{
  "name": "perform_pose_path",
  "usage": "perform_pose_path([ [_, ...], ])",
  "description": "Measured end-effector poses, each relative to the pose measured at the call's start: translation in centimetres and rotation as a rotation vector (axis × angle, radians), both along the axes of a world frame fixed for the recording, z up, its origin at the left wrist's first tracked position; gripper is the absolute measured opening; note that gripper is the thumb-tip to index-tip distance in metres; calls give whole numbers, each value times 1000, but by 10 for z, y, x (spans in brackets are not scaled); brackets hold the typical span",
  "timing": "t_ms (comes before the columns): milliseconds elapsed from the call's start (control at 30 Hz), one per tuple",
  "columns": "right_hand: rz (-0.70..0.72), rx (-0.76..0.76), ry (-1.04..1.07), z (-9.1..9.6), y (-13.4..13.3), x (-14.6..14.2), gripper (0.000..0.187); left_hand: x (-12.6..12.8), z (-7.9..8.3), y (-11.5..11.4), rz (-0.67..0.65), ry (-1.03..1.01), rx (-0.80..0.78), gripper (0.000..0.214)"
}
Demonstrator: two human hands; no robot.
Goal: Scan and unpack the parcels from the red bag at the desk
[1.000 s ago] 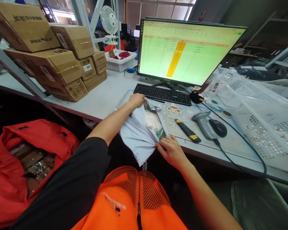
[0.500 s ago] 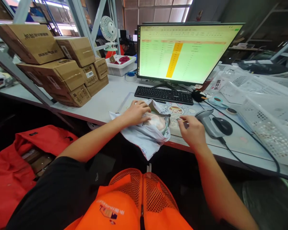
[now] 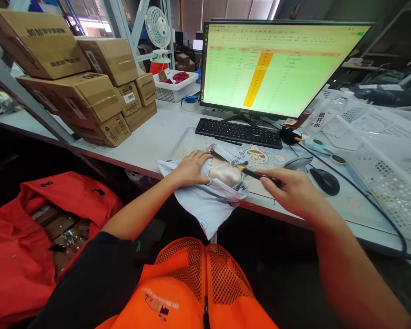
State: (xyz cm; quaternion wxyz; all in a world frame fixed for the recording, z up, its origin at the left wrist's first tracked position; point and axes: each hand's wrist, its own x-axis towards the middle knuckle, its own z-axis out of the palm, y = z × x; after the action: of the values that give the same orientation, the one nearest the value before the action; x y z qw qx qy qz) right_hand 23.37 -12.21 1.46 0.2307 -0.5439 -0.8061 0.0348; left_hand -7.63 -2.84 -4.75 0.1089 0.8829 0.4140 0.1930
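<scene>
A white plastic mailing bag [image 3: 205, 205], torn open along its top, lies over the desk's front edge with its lower corner hanging down. Inside the opening shows a clear-wrapped pale item [image 3: 224, 174] whose kind I cannot make out. My left hand [image 3: 192, 170] grips the bag's left side, thumb and fingers either side of the opening. Held in my right hand [image 3: 292, 186] is a utility knife [image 3: 256, 174], black with a yellow tip end, pointing left at the bag's right rim. Its handle end is partly hidden by my fingers.
Behind the bag stand a black keyboard [image 3: 238, 132] and a monitor [image 3: 277, 68]. A scanner [image 3: 298, 162], a mouse [image 3: 324, 181] and white plastic baskets [image 3: 390, 178] are at the right. Stacked cartons [image 3: 85, 98] fill the left; a red bag [image 3: 17, 228] holds parcels below.
My right hand has moved to the right and turned, so the knife now shows clearly, pointing at the bag. My left hand stays on the bag; the view has shifted slightly.
</scene>
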Motion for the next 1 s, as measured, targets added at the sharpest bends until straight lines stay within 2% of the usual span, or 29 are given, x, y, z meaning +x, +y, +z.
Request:
perform_pose_path([
  [100,133,-112,-121,15,18,-46,34,1,1,0,3,6,7,79],
  [200,117,-167,-255,20,34,-66,27,1,-1,-1,18,19,-2,77],
  [300,-96,-156,-386,26,33,-41,19,1,-2,-1,25,22,-1,74],
  [400,-318,-79,-424,27,17,13,21,0,-1,-2,22,35,-11,74],
  [467,-346,14,-393,18,4,46,31,2,4,-3,36,73,-24,76],
  [567,-404,89,-350,-14,-9,75,46,10,19,-6,77,127,1,64],
  [667,-529,15,-320,-57,-10,79,52,26,36,-6,57,153,86,41],
  [767,-581,-19,-291,-90,-2,73,53,45,43,-1,19,202,149,34],
  [833,-580,25,-274,-96,2,65,51,55,42,4,2,232,158,31],
  [900,-537,120,-216,-91,6,50,47,61,40,10,-24,244,136,28],
  [1000,-303,229,-47,-73,12,14,39,61,39,17,-79,219,75,23],
])
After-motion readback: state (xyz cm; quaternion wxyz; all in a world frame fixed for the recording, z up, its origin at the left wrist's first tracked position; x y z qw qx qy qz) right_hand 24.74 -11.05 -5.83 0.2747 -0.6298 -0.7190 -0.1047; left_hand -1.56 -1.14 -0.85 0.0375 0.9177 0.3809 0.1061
